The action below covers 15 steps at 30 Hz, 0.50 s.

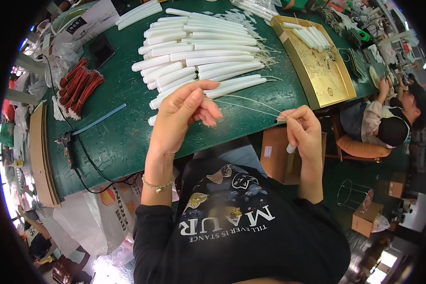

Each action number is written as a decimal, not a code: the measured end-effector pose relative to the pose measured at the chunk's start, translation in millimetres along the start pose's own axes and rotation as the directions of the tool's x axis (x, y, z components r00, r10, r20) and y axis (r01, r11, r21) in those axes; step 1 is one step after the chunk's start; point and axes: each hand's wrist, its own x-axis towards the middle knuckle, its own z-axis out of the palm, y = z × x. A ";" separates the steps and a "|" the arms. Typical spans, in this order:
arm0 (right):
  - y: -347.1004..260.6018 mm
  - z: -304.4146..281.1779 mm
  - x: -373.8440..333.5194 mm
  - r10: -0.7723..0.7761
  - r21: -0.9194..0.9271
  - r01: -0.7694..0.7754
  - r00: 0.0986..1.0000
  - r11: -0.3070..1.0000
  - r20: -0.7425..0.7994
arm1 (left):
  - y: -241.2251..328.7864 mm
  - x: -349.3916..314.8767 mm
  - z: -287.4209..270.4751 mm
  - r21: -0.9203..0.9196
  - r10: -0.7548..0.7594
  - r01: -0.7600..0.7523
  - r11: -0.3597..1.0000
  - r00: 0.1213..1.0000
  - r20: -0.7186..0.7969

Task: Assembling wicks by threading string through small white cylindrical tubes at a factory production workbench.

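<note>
Above the table's near edge, my left hand [184,106] is closed, thumb against index finger, on the ends of two thin pale wires [244,105]. The wires stretch across to my right hand [304,128], whose fingers are closed around their other ends. A small dark bit shows at those fingertips. Below the right fingers pokes the rounded end of a white piece [291,148]; the rest of it is hidden in the hand. Just beyond my hands lie rows of white taper-shaped sticks [217,56], several with thin wires at their right ends.
A gold box [324,87] with white sticks stands at the right of the green table [123,154]. Red wire bundles [78,87], a blue strip [99,119] and a glue gun [66,146] with its cable lie left. Another person [395,116] sits at the far right.
</note>
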 end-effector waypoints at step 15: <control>8.2 -0.3 12.5 -0.123 0.128 0.141 0.982 0.982 -0.141 | -21.2 -16.5 -1.5 0.111 0.017 0.004 0.994 0.982 -0.189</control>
